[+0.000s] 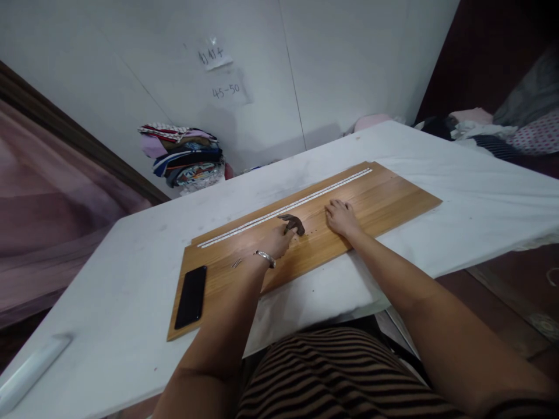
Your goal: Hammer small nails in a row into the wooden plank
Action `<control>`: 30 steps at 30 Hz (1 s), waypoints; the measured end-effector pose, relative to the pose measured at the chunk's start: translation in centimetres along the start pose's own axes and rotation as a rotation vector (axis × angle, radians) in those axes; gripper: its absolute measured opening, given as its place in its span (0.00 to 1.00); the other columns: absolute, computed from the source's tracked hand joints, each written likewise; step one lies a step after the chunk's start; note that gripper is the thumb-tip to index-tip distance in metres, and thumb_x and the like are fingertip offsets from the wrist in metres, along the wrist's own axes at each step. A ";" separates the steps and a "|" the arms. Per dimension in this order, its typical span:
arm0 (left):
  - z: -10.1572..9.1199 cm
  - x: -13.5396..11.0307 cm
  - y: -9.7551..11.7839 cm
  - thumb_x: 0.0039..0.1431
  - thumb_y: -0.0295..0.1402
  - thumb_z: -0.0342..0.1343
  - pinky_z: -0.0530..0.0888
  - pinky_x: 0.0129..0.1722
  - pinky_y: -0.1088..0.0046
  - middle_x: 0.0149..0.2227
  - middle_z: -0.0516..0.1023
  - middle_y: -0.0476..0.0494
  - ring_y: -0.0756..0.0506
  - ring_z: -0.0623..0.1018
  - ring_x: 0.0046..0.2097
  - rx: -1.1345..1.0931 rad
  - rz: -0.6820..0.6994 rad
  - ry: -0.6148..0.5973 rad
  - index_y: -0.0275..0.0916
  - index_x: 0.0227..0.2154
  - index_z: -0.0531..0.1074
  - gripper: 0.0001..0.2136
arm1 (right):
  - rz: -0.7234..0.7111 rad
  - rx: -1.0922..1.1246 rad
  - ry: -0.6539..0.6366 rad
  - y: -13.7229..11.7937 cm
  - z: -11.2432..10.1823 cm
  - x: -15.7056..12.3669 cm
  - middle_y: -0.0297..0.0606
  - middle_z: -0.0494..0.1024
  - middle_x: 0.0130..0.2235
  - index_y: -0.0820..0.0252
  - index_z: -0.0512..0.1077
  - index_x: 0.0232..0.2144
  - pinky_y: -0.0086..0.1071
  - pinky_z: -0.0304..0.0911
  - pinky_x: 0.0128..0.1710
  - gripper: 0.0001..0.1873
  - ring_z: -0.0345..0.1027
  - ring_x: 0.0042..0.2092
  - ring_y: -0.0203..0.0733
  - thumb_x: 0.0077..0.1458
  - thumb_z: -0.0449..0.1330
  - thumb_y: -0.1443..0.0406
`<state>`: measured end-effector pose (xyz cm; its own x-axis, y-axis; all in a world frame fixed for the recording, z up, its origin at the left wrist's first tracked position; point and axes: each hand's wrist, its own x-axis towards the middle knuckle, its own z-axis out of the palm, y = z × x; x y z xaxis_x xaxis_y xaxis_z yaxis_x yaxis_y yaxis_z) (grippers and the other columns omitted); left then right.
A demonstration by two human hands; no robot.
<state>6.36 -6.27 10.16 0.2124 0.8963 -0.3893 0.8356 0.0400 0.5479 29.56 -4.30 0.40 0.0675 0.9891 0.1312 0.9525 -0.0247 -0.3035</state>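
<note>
My left hand (277, 241), with a silver bangle at the wrist, is wrapped round a claw hammer (294, 224). The dark hammer head is held low over a wood-grain board (393, 203); whether it touches the board I cannot tell. On the board to the right, my right hand (341, 216) lies palm down with its fingers apart, holding nothing. Small dark specks (311, 232) dot the surface between the hammer and that hand. A few thin metal pieces that look like nails (236, 263) lie left of my left wrist.
A white measuring strip (288, 208) runs along the board's far side. A black phone (191, 297) lies at its left end. Beneath is a white-covered table (126, 250). Folded clothes (187, 154) are stacked by the wall, and a white roll (32, 369) sits at lower left.
</note>
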 end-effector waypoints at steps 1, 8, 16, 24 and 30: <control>0.1 -0.1 0.0 0.71 0.45 0.47 0.65 0.22 0.76 0.23 0.67 0.53 0.51 0.67 0.20 0.006 0.003 -0.006 0.38 0.48 0.74 0.18 | -0.001 -0.001 0.002 0.0 0.0 0.0 0.51 0.73 0.62 0.60 0.76 0.53 0.47 0.49 0.63 0.22 0.59 0.64 0.51 0.70 0.44 0.64; -0.1 -0.3 0.3 0.71 0.44 0.47 0.64 0.21 0.76 0.22 0.66 0.54 0.52 0.66 0.19 -0.017 0.006 -0.017 0.37 0.49 0.73 0.17 | -0.007 0.005 0.009 0.1 0.2 0.1 0.51 0.73 0.61 0.60 0.76 0.52 0.48 0.47 0.64 0.22 0.58 0.65 0.51 0.70 0.44 0.65; 0.0 -0.1 0.3 0.71 0.44 0.48 0.64 0.22 0.77 0.24 0.67 0.53 0.52 0.67 0.20 0.002 -0.004 -0.023 0.37 0.47 0.73 0.16 | -0.007 -0.008 0.002 0.1 0.2 0.1 0.51 0.72 0.62 0.59 0.75 0.53 0.47 0.48 0.64 0.22 0.58 0.65 0.51 0.70 0.43 0.64; -0.1 -0.2 0.3 0.71 0.45 0.47 0.65 0.22 0.76 0.23 0.68 0.53 0.51 0.67 0.19 -0.010 -0.001 -0.013 0.39 0.49 0.73 0.17 | -0.008 -0.003 0.001 0.2 0.3 0.1 0.51 0.73 0.61 0.60 0.76 0.53 0.48 0.48 0.63 0.23 0.59 0.64 0.52 0.70 0.43 0.64; 0.0 0.1 0.1 0.71 0.45 0.48 0.65 0.22 0.77 0.23 0.68 0.53 0.52 0.67 0.19 -0.002 -0.001 -0.001 0.38 0.48 0.73 0.17 | -0.002 0.013 0.006 0.1 0.2 0.0 0.51 0.72 0.63 0.61 0.76 0.53 0.48 0.47 0.64 0.23 0.58 0.65 0.51 0.70 0.43 0.64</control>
<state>6.43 -6.19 10.21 0.2120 0.8960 -0.3902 0.8346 0.0417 0.5493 29.62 -4.29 0.21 0.0670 0.9883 0.1373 0.9488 -0.0206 -0.3153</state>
